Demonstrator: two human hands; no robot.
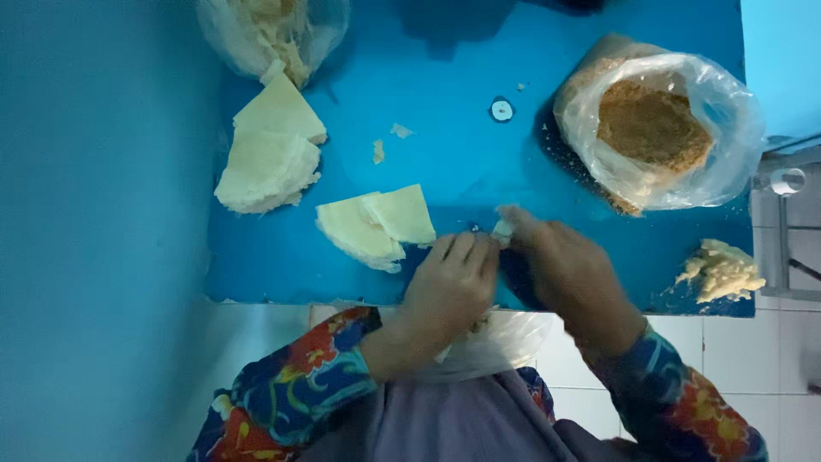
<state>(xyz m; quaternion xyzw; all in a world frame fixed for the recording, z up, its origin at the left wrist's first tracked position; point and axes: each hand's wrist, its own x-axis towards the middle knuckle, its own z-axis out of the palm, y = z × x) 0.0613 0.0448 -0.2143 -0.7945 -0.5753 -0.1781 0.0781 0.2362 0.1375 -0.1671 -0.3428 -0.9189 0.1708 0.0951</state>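
Observation:
My left hand and my right hand meet at the near edge of a blue table. Together they pinch a small pale piece of folded wrapper between the fingertips. Just left of my left hand lies a short stack of pale wedge-shaped pastry sheets. Under my wrists a clear plastic bag rests at the table's edge on my lap.
Two thicker stacks of pastry wedges lie at the far left, by a plastic bag of sheets. An open clear bag of brown crumbly filling sits at the right. A pale lump of dough-like paste lies near the right corner.

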